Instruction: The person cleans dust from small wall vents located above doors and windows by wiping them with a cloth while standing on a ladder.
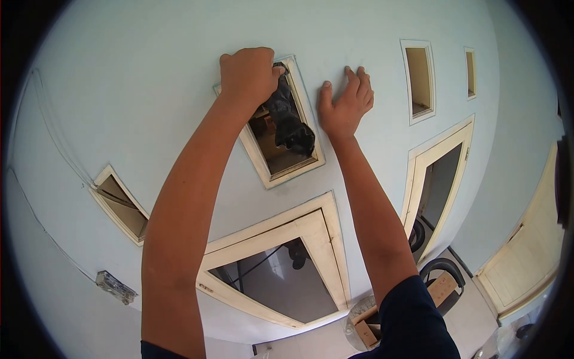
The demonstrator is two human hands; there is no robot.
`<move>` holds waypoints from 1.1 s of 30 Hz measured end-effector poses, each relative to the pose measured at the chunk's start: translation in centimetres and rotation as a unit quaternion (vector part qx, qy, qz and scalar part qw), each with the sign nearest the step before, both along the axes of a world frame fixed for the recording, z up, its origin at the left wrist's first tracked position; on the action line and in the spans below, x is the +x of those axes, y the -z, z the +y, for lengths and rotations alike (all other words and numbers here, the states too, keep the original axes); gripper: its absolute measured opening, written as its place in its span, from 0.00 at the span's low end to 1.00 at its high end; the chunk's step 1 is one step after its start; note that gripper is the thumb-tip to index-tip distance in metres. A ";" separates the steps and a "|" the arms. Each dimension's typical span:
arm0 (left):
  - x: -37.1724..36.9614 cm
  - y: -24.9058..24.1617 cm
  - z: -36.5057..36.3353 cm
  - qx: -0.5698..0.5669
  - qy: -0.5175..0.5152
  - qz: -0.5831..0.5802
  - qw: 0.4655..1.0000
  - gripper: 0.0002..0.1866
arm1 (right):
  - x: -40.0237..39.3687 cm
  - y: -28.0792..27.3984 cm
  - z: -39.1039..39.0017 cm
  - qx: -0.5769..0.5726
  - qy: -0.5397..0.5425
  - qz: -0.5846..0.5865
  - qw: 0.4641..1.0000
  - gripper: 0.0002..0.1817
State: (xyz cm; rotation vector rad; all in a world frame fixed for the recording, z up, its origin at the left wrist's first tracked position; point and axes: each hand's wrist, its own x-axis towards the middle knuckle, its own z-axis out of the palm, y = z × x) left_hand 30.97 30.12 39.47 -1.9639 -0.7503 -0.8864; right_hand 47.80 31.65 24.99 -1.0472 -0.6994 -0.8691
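Observation:
My left hand [250, 75] is closed at the upper left of a small framed wall opening [296, 172]. Its fingers grip the top end of a long, glossy black thing [291, 124], crumpled and uneven in shape, whose exact kind I cannot tell. From there the black piece hangs slantwise across the opening, its wider lower end near the bottom right of the frame. Just right of that frame, my right hand [345, 107] rests against the pale wall [382, 90], fingers apart and holding nothing.
Below stands a cream door [336, 251] with a dark glass pane; another glazed door [459, 133] is at right. More framed openings [420, 81] pierce the wall. A socket box [116, 287] hangs at lower left. A black chair [445, 263] and cardboard [441, 288] sit low right.

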 end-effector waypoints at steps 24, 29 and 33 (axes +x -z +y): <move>1.0 -1.3 -0.3 0.000 0.035 -0.053 0.998 0.23 | 0.0 0.3 -0.1 0.002 -0.004 -0.004 1.000 0.32; -1.0 -3.6 -2.1 -0.124 -0.052 0.017 0.991 0.18 | 0.0 0.1 0.0 0.003 -0.004 -0.004 1.000 0.32; 0.8 -1.4 -0.5 -0.005 0.009 -0.089 0.996 0.23 | 0.1 -0.1 0.2 0.008 -0.001 -0.008 1.000 0.32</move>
